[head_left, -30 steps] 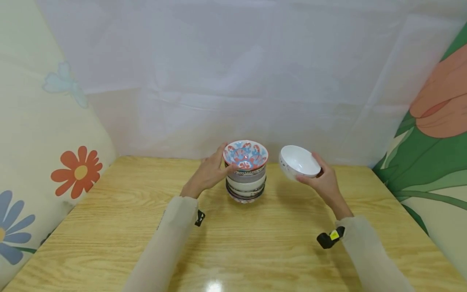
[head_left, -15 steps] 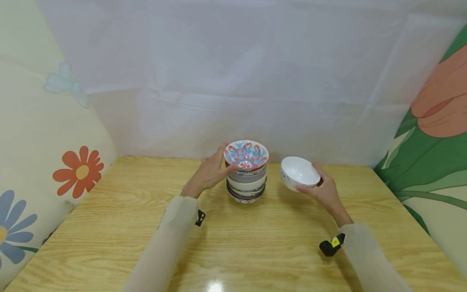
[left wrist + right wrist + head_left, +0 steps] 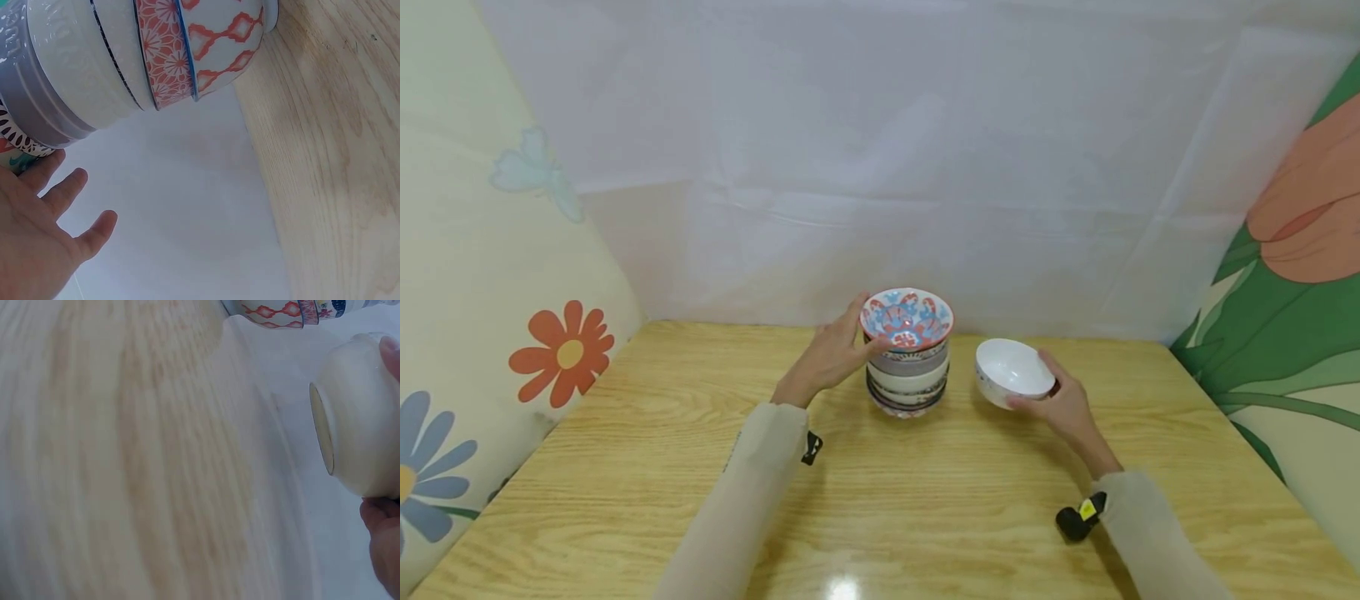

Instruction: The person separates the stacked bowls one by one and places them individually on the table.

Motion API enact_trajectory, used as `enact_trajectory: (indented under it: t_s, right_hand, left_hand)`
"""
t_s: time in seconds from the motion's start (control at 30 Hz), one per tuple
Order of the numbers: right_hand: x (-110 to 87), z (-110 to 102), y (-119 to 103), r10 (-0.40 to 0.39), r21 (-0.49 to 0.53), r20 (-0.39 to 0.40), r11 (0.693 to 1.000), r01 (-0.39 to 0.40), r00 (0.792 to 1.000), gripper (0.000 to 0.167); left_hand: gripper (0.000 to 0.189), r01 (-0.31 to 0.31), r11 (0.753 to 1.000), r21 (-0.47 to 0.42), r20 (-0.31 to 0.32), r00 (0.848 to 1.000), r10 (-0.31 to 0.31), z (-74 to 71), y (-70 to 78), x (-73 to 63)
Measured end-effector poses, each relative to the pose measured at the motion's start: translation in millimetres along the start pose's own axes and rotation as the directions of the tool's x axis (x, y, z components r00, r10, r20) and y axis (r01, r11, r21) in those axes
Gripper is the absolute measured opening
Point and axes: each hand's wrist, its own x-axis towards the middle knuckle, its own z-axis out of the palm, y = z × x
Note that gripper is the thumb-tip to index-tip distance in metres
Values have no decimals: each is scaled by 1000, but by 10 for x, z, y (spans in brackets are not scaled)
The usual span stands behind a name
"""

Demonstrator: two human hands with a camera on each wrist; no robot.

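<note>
In the head view a tall stack of nested bowls (image 3: pixel 907 381) stands at the back of the table. Its top bowl (image 3: pixel 906 321) has a red rim and a red and blue flower pattern inside. My left hand (image 3: pixel 831 352) grips this top bowl from the left, thumb at the near side. Three of its fingertips (image 3: pixel 94 232) show spread in the left wrist view. Right of the stack, my right hand (image 3: pixel 1067 406) holds a white bowl (image 3: pixel 1013 372) by its right side, mouth up. The bowl's foot ring (image 3: pixel 322 428) shows above the table in the right wrist view.
The wooden table (image 3: pixel 910 517) runs back to a white sheet (image 3: pixel 850 150). Flower-printed cloths hang at the left (image 3: pixel 460 250) and right (image 3: pixel 1285 358). Other bowls in the stack include a grey bowl (image 3: pixel 47 94) and a red-patterned white bowl (image 3: pixel 222 40).
My right hand has lowered the white bowl toward the table and slightly nearer, beside the stack. The left hand and the stack have hardly moved.
</note>
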Motion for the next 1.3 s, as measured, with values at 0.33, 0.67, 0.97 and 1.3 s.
enact_trajectory:
  t_s: [0.33,0.67,0.97,1.3]
  right_hand:
    - [-38,24,6,23,37,60,999,-25,998,101]
    - [-61,82,80,28,92,72,995,-35,997,102]
    - [-82,142,77,4,71,60,997,-8,998,102]
    - [-63,208,122,-28,75,73,997,22,997,103]
  left_hand:
    - [129,11,1000,-25,22,1000,-10,-23,14,-12]
    - [125,18,999,-50,35,999,-16,-20,-2,-12]
    - [123,14,999,-35,26,1000,-13,-24,5,-17]
    - [117,25,998,-52,37,999,-23,-30,11,-28]
